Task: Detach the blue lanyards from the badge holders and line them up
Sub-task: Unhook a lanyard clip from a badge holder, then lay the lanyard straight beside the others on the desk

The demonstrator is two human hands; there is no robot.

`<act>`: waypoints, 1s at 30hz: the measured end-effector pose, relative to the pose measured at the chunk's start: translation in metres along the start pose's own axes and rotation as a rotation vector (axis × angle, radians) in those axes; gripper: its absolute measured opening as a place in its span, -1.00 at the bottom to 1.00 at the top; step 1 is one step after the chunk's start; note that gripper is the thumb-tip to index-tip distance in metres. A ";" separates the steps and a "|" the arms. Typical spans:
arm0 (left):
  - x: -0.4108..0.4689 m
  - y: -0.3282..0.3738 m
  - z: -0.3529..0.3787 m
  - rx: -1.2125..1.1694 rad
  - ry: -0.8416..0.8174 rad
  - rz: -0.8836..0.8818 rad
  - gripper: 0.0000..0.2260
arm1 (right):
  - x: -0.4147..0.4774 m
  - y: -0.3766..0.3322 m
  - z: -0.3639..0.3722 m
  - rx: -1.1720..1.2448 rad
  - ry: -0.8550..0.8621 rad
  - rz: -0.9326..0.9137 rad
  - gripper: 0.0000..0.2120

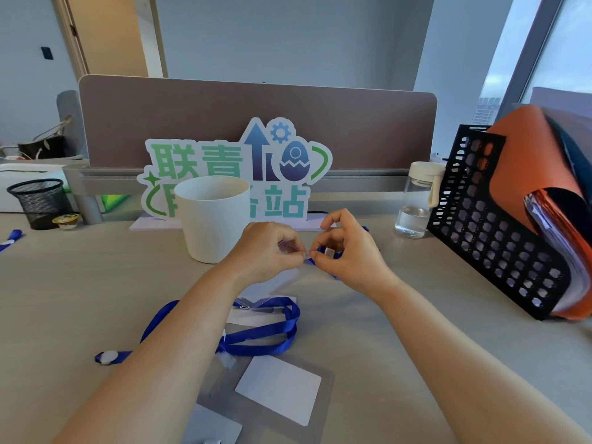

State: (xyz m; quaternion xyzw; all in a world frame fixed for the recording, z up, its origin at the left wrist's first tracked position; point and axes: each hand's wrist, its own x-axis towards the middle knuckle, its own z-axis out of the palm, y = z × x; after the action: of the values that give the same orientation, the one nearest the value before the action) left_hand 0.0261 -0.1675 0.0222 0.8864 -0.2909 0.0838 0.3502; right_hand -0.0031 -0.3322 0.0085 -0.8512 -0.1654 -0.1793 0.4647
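Left hand [269, 248]: pinches the clear badge holder [286, 246].
Right hand [347, 251]: pinches the blue lanyard [320, 250] at its clip, fingertips nearly meeting the left's.
Joint axis: 9-to-3 between both hands, equally near each.
Waiting: tangled lanyards [266, 331] at 6 o'clock.

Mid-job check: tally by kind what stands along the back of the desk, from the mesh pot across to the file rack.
Black mesh pot: 1
Small lidded tub: 1
White cup: 1
Cut-out sign: 1
Clear water bottle: 1
Black file rack: 1
Total: 6
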 end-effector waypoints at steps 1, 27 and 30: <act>0.000 0.000 0.000 -0.010 -0.008 -0.004 -0.92 | 0.000 0.000 0.000 0.004 -0.002 -0.001 -0.57; 0.015 0.011 -0.050 -0.196 -0.269 -0.139 -0.97 | 0.010 0.006 -0.025 -0.273 -0.068 0.028 -0.86; 0.014 0.011 -0.061 -0.176 -0.325 -0.160 -0.90 | 0.010 0.008 -0.025 -0.348 -0.013 0.002 -0.85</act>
State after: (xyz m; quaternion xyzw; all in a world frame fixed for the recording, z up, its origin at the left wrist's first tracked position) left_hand 0.0351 -0.1394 0.0788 0.8746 -0.2787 -0.1142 0.3801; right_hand 0.0058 -0.3566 0.0200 -0.9201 -0.1341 -0.1992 0.3094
